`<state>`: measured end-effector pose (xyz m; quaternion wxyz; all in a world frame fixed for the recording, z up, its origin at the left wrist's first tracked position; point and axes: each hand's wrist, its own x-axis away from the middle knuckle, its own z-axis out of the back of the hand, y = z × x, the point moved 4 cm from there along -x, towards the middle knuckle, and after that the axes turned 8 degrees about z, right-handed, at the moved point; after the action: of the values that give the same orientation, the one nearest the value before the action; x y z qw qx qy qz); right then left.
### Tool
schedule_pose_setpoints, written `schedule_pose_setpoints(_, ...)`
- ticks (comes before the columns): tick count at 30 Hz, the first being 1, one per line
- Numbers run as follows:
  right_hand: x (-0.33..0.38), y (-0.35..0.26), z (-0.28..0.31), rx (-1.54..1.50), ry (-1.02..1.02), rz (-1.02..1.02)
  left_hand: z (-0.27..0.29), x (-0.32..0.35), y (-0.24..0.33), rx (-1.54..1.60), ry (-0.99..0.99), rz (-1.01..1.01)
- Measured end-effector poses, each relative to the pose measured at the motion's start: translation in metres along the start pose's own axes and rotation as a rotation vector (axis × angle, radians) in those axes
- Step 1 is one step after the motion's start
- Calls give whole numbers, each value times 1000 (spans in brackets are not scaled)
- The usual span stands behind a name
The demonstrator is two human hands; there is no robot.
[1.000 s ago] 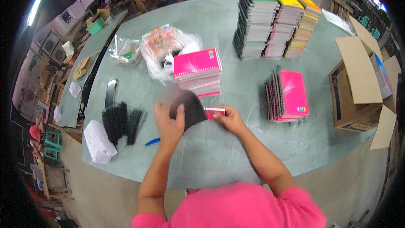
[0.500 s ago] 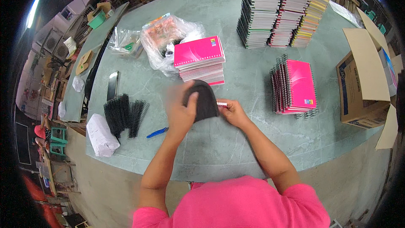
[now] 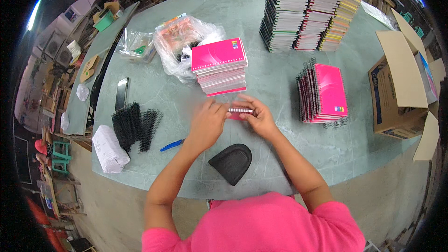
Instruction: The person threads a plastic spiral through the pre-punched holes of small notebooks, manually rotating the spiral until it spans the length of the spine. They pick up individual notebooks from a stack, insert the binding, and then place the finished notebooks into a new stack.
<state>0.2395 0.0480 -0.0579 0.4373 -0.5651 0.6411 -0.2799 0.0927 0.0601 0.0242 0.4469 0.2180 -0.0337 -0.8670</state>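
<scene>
One pink notebook (image 3: 236, 116) in the pinch grip of left hand (image 3: 208, 120) and right hand (image 3: 261, 120), one black pad (image 3: 232, 163) nearby

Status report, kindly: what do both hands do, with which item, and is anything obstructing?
Right hand pinching pink, striped-edged notebook. Left hand at its left end. Black dome-shaped pad apart from both hands, nothing blocking seen.

The black, arch-shaped pad (image 3: 231, 164), earlier in the left hand (image 3: 210, 122), is now lying on the grey-green worktop (image 3: 359, 156); that hand is now meeting the pink, striped-edged notebook (image 3: 241, 110) at its left end.
</scene>
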Motion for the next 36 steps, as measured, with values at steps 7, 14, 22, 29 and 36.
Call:
schedule_pose_setpoints(7, 3, 25, 30, 393, -7, 10, -15, -14, 7, 148, -156, 43)
schedule_pose_setpoints(14, 5, 23, 27, 425, 5, -20, -21, -25, 14, 268, -167, -20)
schedule_pose_setpoints(22, 6, 26, 25, 267, 112, 84, -28, -25, 13, 175, -132, -64)
schedule_pose_setpoints(29, 13, 20, 23, 503, 179, 186, -37, -27, 13, 74, -349, 5)
schedule_pose_setpoints(36, 13, 17, 21, 644, 181, 250, -24, -31, 22, 158, -128, -75)
